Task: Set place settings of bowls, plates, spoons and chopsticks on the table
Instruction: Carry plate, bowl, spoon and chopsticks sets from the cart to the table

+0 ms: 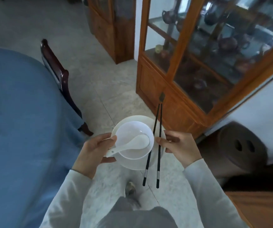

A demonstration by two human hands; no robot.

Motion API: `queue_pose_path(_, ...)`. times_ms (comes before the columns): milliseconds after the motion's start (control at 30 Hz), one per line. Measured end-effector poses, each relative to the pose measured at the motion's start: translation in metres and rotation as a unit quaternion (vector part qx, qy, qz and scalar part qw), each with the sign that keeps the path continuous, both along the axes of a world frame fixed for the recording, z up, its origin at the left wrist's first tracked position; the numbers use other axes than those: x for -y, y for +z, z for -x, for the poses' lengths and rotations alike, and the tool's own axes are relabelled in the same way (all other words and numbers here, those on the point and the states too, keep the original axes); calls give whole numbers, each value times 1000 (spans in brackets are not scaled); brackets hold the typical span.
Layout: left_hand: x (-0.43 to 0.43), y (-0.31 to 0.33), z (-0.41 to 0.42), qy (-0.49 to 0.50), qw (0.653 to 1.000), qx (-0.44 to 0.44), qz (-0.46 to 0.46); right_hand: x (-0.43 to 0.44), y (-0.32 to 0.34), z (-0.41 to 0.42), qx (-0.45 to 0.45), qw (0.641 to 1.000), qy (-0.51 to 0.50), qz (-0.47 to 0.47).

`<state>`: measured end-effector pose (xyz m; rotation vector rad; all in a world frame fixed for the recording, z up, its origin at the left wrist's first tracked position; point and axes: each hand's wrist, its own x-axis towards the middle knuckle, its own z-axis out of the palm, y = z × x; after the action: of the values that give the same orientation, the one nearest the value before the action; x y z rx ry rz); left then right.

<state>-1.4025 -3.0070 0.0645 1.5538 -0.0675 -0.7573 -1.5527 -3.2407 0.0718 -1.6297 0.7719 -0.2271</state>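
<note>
I carry a white plate (132, 165) above the floor, with a white bowl (132, 134) on it. A white spoon (132, 143) lies in the bowl, its handle pointing left over the rim. Two black chopsticks (158, 145) lie across the plate's right side, sticking out beyond both edges. My left hand (94, 152) grips the plate's left edge, thumb on the bowl rim by the spoon handle. My right hand (178, 147) grips the plate's right edge, thumb pressing on the chopsticks. The table with a blue cloth (17, 120) is at the left.
A dark wooden chair (58, 76) stands against the table's far side. A wooden glass-front cabinet (198, 71) with teapots rises ahead on the right. A dark round stool (241, 145) sits low at the right. Pale tiled floor (91, 71) runs between table and cabinet.
</note>
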Motion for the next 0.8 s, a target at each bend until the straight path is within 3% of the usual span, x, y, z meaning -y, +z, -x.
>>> queue_pose_path(333,71,-2,-168,46,999,6,-2,93,-3,-200,16,995,96,15)
queue_pose_path(800,156,-2,-378,265,964,12,12,203,4,-537,18,950,313,11)
